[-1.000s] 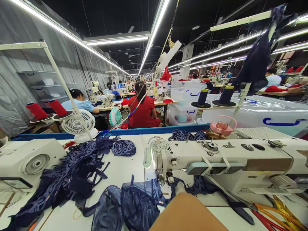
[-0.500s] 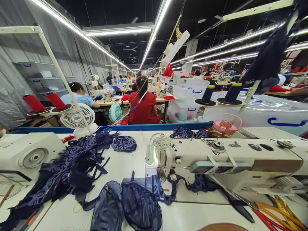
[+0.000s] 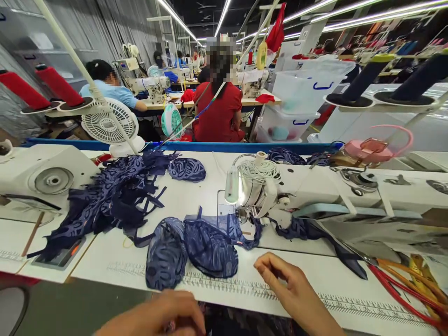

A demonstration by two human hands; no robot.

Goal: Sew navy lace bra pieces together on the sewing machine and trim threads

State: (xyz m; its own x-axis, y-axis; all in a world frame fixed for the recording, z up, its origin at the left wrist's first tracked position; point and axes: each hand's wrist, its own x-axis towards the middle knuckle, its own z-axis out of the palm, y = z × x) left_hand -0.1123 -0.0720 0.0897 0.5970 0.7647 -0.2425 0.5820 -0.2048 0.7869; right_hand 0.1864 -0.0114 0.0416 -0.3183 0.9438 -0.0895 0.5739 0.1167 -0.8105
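Note:
Above the table's front edge, my right hand [image 3: 292, 289] has its thumb and fingertips together, with nothing visible in them. My left hand [image 3: 161, 315] is at the bottom of the view, in front of the table edge; its fingers bend loosely, apart from the thumb, and nothing shows between them. Between and beyond the hands lies a navy bra [image 3: 210, 249] with two patterned cups. Its side wing [image 3: 238, 231] runs under the head of the white sewing machine [image 3: 261, 191], and a dark strap [image 3: 345, 252] trails out to the right.
A heap of navy bra pieces [image 3: 115, 196] lies left, beside a loose cup [image 3: 187, 169]. Orange-and-red-handled scissors [image 3: 402, 280] lie at right. A second sewing machine [image 3: 45, 172], a white fan [image 3: 110, 121] and thread cones [image 3: 371, 79] surround the table. Co-workers sit ahead.
Both my hands have come into view at the bottom. The camera has tilted down, showing the table's front edge and printed ruler. The bra looks to be in the same place.

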